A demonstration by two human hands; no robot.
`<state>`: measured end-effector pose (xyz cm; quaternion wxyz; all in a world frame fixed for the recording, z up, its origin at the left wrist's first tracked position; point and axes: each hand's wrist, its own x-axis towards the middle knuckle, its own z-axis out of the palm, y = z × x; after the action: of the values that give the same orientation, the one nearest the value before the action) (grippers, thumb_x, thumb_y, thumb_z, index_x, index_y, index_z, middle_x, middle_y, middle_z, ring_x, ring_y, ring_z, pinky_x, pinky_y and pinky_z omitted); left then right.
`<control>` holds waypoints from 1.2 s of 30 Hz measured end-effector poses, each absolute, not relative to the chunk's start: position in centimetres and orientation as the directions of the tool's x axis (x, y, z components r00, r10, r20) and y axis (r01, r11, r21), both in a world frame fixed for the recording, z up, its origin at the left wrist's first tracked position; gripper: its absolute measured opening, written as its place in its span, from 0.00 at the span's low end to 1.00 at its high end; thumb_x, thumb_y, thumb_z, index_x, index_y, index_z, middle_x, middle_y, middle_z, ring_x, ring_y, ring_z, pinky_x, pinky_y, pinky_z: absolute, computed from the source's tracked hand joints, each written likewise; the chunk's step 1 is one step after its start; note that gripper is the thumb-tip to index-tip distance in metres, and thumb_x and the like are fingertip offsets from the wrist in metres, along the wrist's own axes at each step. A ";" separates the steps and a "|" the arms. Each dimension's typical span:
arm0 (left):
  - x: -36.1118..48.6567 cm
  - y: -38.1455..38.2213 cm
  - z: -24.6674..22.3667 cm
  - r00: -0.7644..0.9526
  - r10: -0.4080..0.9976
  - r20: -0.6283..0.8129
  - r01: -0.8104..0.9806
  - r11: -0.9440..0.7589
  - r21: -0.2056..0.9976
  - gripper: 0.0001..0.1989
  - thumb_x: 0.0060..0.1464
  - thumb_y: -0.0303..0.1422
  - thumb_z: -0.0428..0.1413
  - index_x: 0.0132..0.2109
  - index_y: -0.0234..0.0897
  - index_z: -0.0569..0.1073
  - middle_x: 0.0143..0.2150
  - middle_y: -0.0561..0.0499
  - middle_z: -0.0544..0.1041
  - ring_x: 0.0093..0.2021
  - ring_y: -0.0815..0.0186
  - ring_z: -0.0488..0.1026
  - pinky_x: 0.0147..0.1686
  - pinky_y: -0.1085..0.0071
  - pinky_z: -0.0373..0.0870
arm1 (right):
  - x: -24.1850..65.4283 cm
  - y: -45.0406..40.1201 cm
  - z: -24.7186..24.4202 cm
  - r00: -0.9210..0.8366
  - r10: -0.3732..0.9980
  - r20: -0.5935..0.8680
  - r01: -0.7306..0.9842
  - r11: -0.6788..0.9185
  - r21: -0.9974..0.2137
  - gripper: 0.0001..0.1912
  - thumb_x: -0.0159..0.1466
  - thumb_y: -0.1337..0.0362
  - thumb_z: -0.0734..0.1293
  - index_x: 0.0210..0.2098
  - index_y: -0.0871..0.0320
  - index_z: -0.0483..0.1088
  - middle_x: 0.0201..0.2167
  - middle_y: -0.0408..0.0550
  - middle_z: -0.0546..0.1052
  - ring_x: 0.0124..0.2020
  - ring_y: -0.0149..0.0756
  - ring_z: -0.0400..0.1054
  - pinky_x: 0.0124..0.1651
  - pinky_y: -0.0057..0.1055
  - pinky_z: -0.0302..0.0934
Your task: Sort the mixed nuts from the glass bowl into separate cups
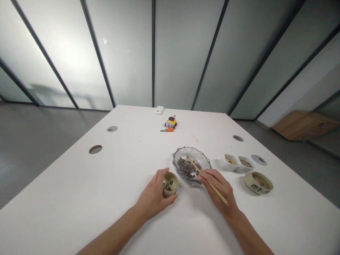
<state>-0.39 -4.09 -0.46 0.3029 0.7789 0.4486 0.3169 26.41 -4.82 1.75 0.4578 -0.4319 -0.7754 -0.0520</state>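
My left hand is wrapped around a small greenish cup standing on the white table. A few dark beans lie inside it. Between the fingers of my right hand is a pair of wooden chopsticks, held like a pen. Their tips reach into a scalloped clear glass bowl to the right of the cup. Dark, glossy beans are heaped mostly in the left and front of that bowl. Whether the tips pinch a bean is too small to tell.
On the right stand two joined white dishes with pale and brownish contents, and a greenish ceramic bowl with dark lettering. Farther back are a toy car, an orange-handled screwdriver and a white box. The tabletop has round holes.
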 end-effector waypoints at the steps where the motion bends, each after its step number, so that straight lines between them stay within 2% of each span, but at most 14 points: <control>1: -0.4 -4.1 -0.4 0.397 0.890 0.222 0.506 -0.415 0.756 0.40 0.52 0.31 0.64 0.69 0.42 0.57 0.65 0.39 0.68 0.63 0.48 0.71 0.64 0.46 0.70 | 26.4 -4.8 1.7 -0.198 0.624 0.756 0.714 0.620 -0.325 0.05 0.69 0.69 0.69 0.42 0.56 0.78 0.37 0.50 0.80 0.39 0.38 0.77 0.43 0.34 0.75; 6: -0.4 -4.1 -0.5 0.400 0.891 0.216 0.504 -0.411 0.760 0.40 0.52 0.31 0.64 0.69 0.41 0.57 0.65 0.39 0.68 0.64 0.48 0.70 0.64 0.47 0.69 | 26.5 -4.7 1.6 -0.173 0.634 0.754 0.710 0.611 -0.351 0.06 0.70 0.68 0.68 0.41 0.55 0.79 0.38 0.50 0.81 0.39 0.39 0.77 0.42 0.36 0.76; 12: -0.4 -4.0 -0.5 0.400 0.888 0.229 0.497 -0.420 0.760 0.40 0.52 0.31 0.64 0.69 0.43 0.57 0.65 0.40 0.68 0.63 0.49 0.71 0.64 0.47 0.70 | 26.2 -4.9 2.0 -0.190 0.585 0.788 0.702 0.642 -0.308 0.05 0.70 0.67 0.69 0.41 0.55 0.79 0.36 0.50 0.81 0.38 0.39 0.77 0.41 0.36 0.76; 18: -0.4 -4.0 -0.6 0.395 0.893 0.214 0.511 -0.408 0.757 0.40 0.52 0.31 0.64 0.68 0.42 0.57 0.65 0.40 0.68 0.64 0.48 0.70 0.64 0.47 0.70 | 26.4 -4.9 1.6 -0.239 0.625 0.743 0.732 0.619 -0.285 0.05 0.69 0.67 0.69 0.42 0.55 0.78 0.38 0.51 0.81 0.39 0.40 0.78 0.43 0.36 0.75; 26: -0.4 -4.0 -0.6 0.396 0.889 0.229 0.504 -0.419 0.755 0.39 0.52 0.31 0.64 0.68 0.43 0.58 0.65 0.40 0.68 0.63 0.49 0.71 0.64 0.48 0.70 | 26.3 -4.9 1.9 -0.270 0.624 0.734 0.738 0.624 -0.259 0.05 0.70 0.68 0.68 0.40 0.56 0.78 0.36 0.50 0.80 0.37 0.38 0.77 0.39 0.34 0.74; 30: -0.4 -4.0 -0.5 0.403 0.891 0.210 0.503 -0.407 0.763 0.39 0.52 0.31 0.64 0.68 0.43 0.57 0.65 0.40 0.67 0.64 0.49 0.70 0.65 0.47 0.69 | 25.9 -5.2 2.5 -0.209 0.580 0.787 0.725 0.633 -0.274 0.06 0.69 0.70 0.69 0.41 0.55 0.78 0.37 0.50 0.81 0.37 0.38 0.77 0.41 0.34 0.75; 33: -0.3 -4.0 -0.4 0.401 0.897 0.187 0.510 -0.389 0.767 0.40 0.52 0.31 0.65 0.68 0.42 0.57 0.66 0.40 0.67 0.64 0.49 0.70 0.65 0.47 0.68 | 25.5 -6.4 3.9 -0.088 0.533 0.841 0.732 0.608 -0.309 0.06 0.68 0.70 0.69 0.39 0.54 0.78 0.35 0.48 0.81 0.36 0.38 0.78 0.41 0.35 0.75; 36: -0.3 -4.1 -0.3 0.394 0.903 0.172 0.520 -0.374 0.768 0.40 0.52 0.32 0.65 0.68 0.42 0.57 0.65 0.39 0.68 0.65 0.48 0.70 0.65 0.47 0.68 | 25.4 -8.2 5.7 0.009 0.598 0.801 0.745 0.530 -0.404 0.07 0.70 0.66 0.67 0.36 0.52 0.77 0.35 0.48 0.82 0.36 0.39 0.78 0.40 0.36 0.75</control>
<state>-0.29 -4.07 -0.26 0.3176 0.7721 0.4607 0.3012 25.44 -8.18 5.71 0.5239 -0.4797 -0.7003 -0.0701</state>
